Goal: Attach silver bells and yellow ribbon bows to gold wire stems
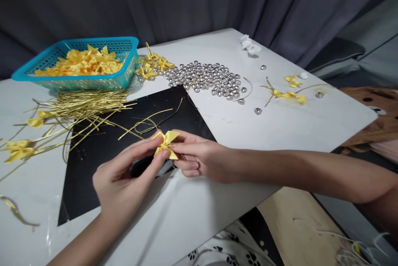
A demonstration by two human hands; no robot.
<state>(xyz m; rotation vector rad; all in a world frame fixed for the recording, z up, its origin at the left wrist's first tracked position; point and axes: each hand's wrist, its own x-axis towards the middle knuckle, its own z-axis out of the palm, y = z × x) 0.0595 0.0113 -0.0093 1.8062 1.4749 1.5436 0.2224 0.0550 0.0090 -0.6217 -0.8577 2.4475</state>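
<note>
A yellow ribbon bow (168,140) is held up between my two hands, over the near right edge of a black sheet (93,174). My left hand (127,170) pinches the bow's left side between thumb and fingertips. From the right, my right hand (202,154) grips the bow at its middle, fingers curled beneath; what else lies inside those fingers is hidden. Just beyond the bow, loose gold cords (149,123) lie on the black sheet. To the left is a thick bundle of gold cords (90,102).
A blue basket (127,73) full of yellow bows stands at the back left. Beside it, silver heart-shaped beads (208,77) are heaped on the white table (242,129). Tied yellow bows (287,95) lie at right, more bows (18,150) at left. White crumpled pieces (249,46) sit behind.
</note>
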